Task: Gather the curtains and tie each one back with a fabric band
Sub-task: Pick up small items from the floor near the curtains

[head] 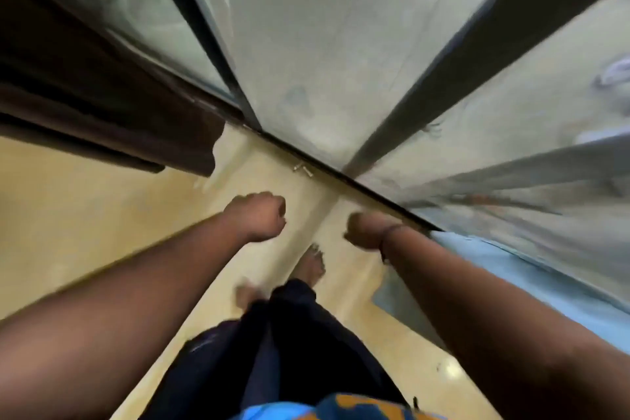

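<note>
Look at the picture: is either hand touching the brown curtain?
No: both the left hand and right hand are closed fists over the floor, apart from the curtain.

Both bare forearms extend forward and down, the left hand [259, 215] curled into a loose fist holding nothing, the right hand [364, 228] likewise closed and empty with a thin band [388, 238] round its wrist, the hands apart.

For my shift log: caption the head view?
Both fists, left hand and right hand, empty beside brown curtain at glass doors.
</note>
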